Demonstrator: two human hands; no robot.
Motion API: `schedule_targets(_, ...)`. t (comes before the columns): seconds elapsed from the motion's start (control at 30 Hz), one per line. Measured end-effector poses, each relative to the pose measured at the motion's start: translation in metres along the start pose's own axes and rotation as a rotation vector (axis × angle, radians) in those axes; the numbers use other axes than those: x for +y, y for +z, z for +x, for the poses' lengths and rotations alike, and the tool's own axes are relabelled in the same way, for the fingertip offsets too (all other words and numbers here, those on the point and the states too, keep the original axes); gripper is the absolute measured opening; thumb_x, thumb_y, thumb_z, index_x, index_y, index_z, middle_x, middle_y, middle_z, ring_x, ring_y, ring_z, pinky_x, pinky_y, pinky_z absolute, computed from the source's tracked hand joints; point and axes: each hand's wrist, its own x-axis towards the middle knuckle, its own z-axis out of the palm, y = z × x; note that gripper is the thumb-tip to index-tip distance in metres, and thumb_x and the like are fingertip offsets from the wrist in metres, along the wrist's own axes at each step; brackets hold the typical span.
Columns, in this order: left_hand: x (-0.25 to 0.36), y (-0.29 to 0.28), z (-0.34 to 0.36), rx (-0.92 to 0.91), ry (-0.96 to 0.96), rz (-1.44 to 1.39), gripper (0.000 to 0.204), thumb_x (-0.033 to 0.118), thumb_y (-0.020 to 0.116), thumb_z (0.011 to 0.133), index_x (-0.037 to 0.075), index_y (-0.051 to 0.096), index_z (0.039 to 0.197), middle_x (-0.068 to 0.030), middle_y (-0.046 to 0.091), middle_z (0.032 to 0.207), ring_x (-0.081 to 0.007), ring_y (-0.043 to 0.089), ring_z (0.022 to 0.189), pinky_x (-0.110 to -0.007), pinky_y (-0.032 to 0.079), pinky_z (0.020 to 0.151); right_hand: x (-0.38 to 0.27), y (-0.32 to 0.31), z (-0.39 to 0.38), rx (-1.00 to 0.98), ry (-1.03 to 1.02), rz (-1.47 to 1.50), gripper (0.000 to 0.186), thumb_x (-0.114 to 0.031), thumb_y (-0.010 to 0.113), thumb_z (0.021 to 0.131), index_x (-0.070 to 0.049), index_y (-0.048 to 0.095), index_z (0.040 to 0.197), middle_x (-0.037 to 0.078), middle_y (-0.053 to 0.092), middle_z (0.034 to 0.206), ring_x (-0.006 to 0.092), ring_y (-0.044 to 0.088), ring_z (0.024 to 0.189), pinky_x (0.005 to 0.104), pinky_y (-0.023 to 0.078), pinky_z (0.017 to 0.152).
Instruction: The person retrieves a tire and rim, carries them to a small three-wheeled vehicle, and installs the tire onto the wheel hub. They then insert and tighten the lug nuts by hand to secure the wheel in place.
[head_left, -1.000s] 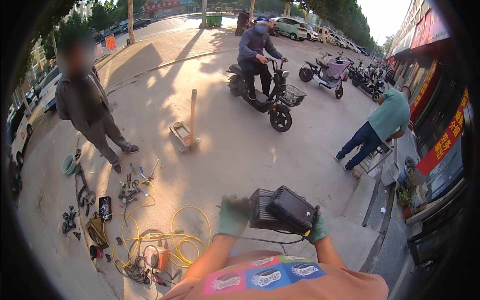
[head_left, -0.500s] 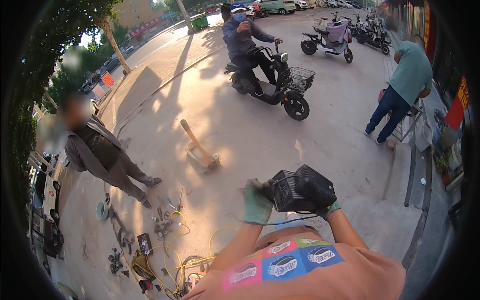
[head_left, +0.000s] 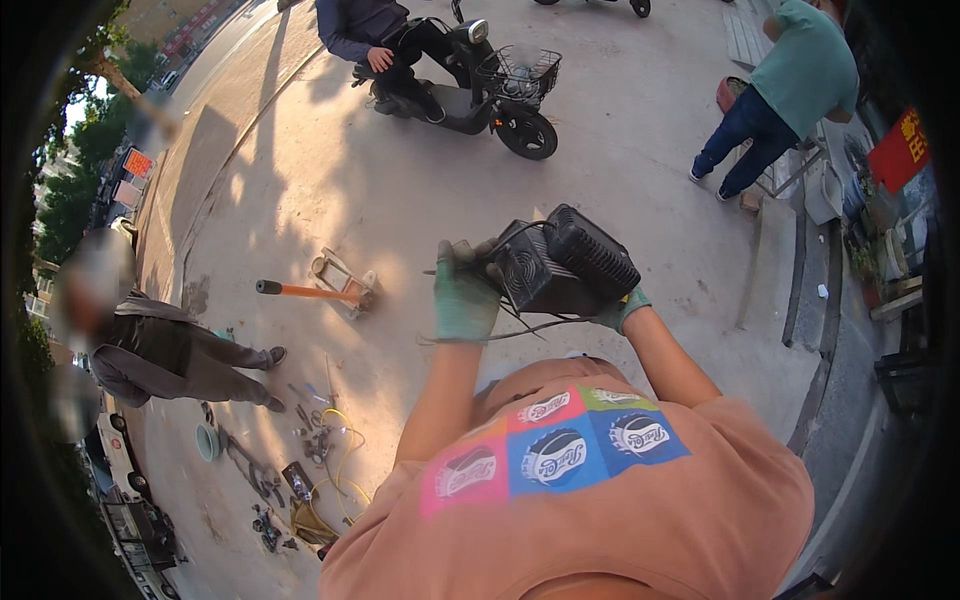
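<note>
Two black boxes are held up together in front of the wearer's orange shirt (head_left: 560, 500), above the middle of the paved ground (head_left: 650, 210). From the left: near the paving's left edge stands a person in a dark grey jacket (head_left: 170, 345). Toward its lower left corner are a pale green bucket (head_left: 209, 443), scattered metal parts (head_left: 317, 440), an olive bag (head_left: 311, 522) and a thin yellow hose (head_left: 352, 430). Above these lies a low metal frame with an orange handle (head_left: 315, 291). Near the far edge, a rider sits on a black scooter (head_left: 525, 133) with a wire basket. The left hand (head_left: 466, 290), in a green and dark glove, has its fingers curled closed around a dark cable (head_left: 522, 232) at the left box's end. The left box (head_left: 535, 270) has a round grille; the right box (head_left: 597, 252), ribbed, tilts against it. The right hand (head_left: 626, 310) is beneath the right box, its fingers hidden, so how far they open cannot be told. By the right edge, beside a step, a person in a teal shirt (head_left: 805, 72) bends forward.
</note>
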Motion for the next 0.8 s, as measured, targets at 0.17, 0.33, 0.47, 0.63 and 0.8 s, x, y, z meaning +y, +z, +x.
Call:
schedule_targets(0.17,0.008,-0.002,0.083,0.079,-0.052,-0.009,0.038,0.040,0.053,0.094,0.008,0.064,0.076,-0.0096,0.067,0.083,-0.0240,0.062,0.096,-0.030,0.056,0.068,0.026,-0.003,0.041,0.026,0.520,1.071,0.063,-0.043,0.059,0.082,-0.015,0.045,0.137,0.008,0.048,0.138,0.0241,0.045,0.126,0.0398,0.034,0.108)
schedule_targets(0.33,0.017,-0.001,0.157,0.066,-0.179,-0.069,0.037,0.040,0.053,0.093,0.008,0.062,0.075,-0.0051,0.064,0.074,-0.0230,0.061,0.088,-0.029,0.054,0.064,0.058,-0.020,0.072,0.361,1.051,1.836,0.069,-0.066,0.042,0.087,-0.017,0.047,0.135,0.010,0.048,0.137,0.0313,0.045,0.126,0.0496,0.034,0.107)
schedule_targets(0.47,0.016,0.010,0.213,0.102,-0.220,-0.105,0.036,0.040,0.053,0.093,0.009,0.061,0.076,-0.0028,0.061,0.070,-0.0220,0.061,0.084,-0.029,0.051,0.061,0.111,-0.019,0.101,0.440,1.120,1.509,0.085,-0.078,0.039,0.079,-0.013,0.047,0.134,0.015,0.045,0.135,0.0390,0.046,0.120,0.0641,0.034,0.098)
schedule_targets(0.63,0.009,0.035,0.268,0.113,-0.198,0.084,0.038,0.042,0.052,0.094,0.009,0.055,0.075,-0.0043,0.055,0.068,-0.0225,0.059,0.080,-0.028,0.049,0.060,0.178,-0.006,0.149,0.354,1.256,1.502,0.086,-0.078,0.045,0.077,-0.012,0.048,0.132,0.016,0.045,0.132,0.0384,0.048,0.116,0.0632,0.034,0.097)
schedule_targets(0.8,0.008,0.062,0.295,0.132,-0.029,0.639,0.042,0.044,0.049,0.096,0.010,0.049,0.071,-0.0076,0.052,0.067,-0.0252,0.056,0.076,-0.030,0.047,0.064,0.208,-0.007,0.218,0.257,1.258,1.374,0.086,-0.076,0.048,0.076,-0.011,0.047,0.133,0.016,0.049,0.128,0.0342,0.049,0.116,0.0563,0.039,0.097)
